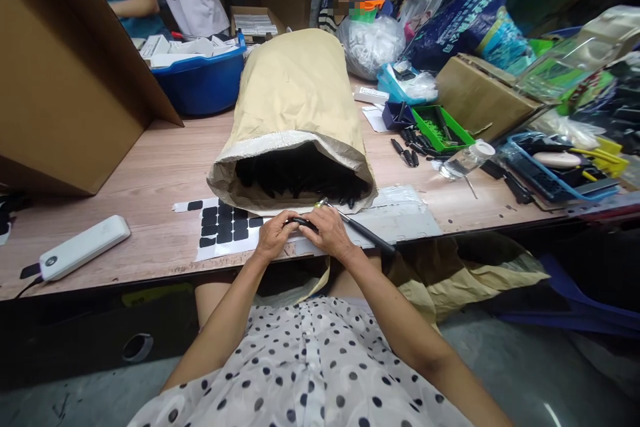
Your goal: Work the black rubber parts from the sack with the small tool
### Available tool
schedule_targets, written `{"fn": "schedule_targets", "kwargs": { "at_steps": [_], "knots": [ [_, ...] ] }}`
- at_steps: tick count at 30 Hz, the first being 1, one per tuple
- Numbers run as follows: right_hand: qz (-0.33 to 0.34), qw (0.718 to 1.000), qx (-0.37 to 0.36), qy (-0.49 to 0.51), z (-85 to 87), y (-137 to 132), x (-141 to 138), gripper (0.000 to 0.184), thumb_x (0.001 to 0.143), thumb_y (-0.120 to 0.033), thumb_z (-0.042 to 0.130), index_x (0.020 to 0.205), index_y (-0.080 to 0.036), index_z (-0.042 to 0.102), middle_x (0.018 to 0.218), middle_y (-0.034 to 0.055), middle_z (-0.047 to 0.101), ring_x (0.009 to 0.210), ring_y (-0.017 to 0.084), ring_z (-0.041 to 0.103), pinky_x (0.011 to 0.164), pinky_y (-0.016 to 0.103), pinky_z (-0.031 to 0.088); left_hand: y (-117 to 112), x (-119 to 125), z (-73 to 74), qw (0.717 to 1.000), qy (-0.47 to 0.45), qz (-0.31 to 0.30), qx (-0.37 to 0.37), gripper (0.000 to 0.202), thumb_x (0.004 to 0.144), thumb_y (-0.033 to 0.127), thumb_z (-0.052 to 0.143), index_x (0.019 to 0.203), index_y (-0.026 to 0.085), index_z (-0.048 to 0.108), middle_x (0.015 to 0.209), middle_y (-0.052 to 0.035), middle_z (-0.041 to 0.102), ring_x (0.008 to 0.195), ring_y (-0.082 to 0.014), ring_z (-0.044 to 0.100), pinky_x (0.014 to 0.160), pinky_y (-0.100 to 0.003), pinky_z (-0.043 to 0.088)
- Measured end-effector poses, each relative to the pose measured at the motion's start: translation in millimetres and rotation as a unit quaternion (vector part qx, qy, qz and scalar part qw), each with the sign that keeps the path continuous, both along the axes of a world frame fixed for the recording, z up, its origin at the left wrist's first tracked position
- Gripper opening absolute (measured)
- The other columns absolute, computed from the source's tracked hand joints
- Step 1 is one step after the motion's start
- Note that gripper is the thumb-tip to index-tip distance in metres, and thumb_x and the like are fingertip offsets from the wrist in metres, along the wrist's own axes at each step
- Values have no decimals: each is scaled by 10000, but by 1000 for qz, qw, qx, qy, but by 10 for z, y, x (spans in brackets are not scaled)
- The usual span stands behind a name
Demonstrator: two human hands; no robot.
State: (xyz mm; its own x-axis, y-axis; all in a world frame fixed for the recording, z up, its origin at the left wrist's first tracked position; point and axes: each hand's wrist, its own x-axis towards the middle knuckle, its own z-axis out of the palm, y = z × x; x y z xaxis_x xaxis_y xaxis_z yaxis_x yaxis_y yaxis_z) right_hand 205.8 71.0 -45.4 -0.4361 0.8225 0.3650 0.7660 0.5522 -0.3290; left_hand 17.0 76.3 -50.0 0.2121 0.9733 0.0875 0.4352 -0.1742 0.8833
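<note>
Centrally, at the table edge, my left hand point(273, 238) and right hand point(327, 232) sit close together, thumbs and fingers pinched on opposite ends of a slim black piece point(303, 222). The piece spans the short gap between my fingertips; its ends are hidden by my grip. Just beside my right hand, a black-handled tool point(371, 238) lies at a slant, its handle reaching past the table edge. I cannot tell whether the hand touches it. Left of my left hand, a white sheet point(254, 239) carries rows of black patches point(225, 224). Directly beyond both hands, a large paper sack point(295, 87) lies with its mouth facing me, dark pieces inside. Farther right stands a green tray point(424, 128); farther left, a blue basin point(210, 84).
</note>
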Motion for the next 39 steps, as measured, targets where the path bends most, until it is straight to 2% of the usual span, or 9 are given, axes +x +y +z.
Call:
{"fn": "schedule_targets", "kwargs": {
  "at_steps": [5,9,11,17,20,24,28,33,39],
  "knots": [
    [-98,995,29,22,66,-19,213,325,916,-391,596,1195,-238,661,1028,94,665,925,258,521,830,383,375,6,29,-28,999,35,19,21,168,835,247,630,964,289,730,952,15,718,871,-190,654,796,-278,494],
    [-242,970,40,6,-16,-42,500,229,886,-356,620,1053,-219,694,969,118,628,920,284,514,766,385,378,10,36,-38,996,74,30,42,165,812,226,656,937,296,737,968,6,685,890,-191,647,746,-272,484],
    [-272,962,17,-11,-81,-52,600,180,878,-369,636,971,-225,691,931,117,609,896,284,510,730,375,369,14,35,-37,995,87,25,42,164,800,222,666,926,297,738,947,8,678,879,-191,644,731,-275,477],
    [-244,970,-18,-7,-65,-88,589,143,922,-319,550,835,-225,616,868,85,605,855,241,536,727,339,395,13,49,34,993,119,12,22,179,780,221,661,932,287,730,948,21,682,859,-182,637,732,-277,475],
    [-246,969,-29,28,50,-198,482,145,932,-310,506,914,-217,615,903,76,642,851,221,577,720,304,426,3,62,85,991,135,6,4,189,780,220,649,940,285,726,967,28,687,850,-174,637,737,-275,474],
    [-239,967,-80,30,160,-436,312,260,942,-281,482,1156,-247,624,845,22,686,739,198,619,634,267,425,-4,77,115,991,137,4,-7,196,777,207,644,940,283,723,976,31,693,857,-173,642,738,-276,472],
    [-187,981,-54,22,178,-625,182,419,960,-198,436,1330,-292,608,937,22,708,816,169,646,693,240,458,-8,99,118,991,132,8,-14,211,767,187,655,943,282,721,995,32,699,915,-181,651,760,-280,468],
    [-175,983,-52,-4,219,-685,125,449,939,-140,467,1306,-312,662,793,2,664,715,142,603,629,219,429,-7,118,112,991,128,15,-20,215,755,165,667,930,281,717,1003,36,705,943,-182,655,769,-279,467],
    [-196,980,12,31,276,-673,74,440,991,-153,406,1323,-298,657,840,23,673,772,140,603,690,213,432,-5,122,92,993,118,13,-19,220,754,160,669,930,284,718,1000,42,706,907,-173,650,796,-285,478]
  ]
}}
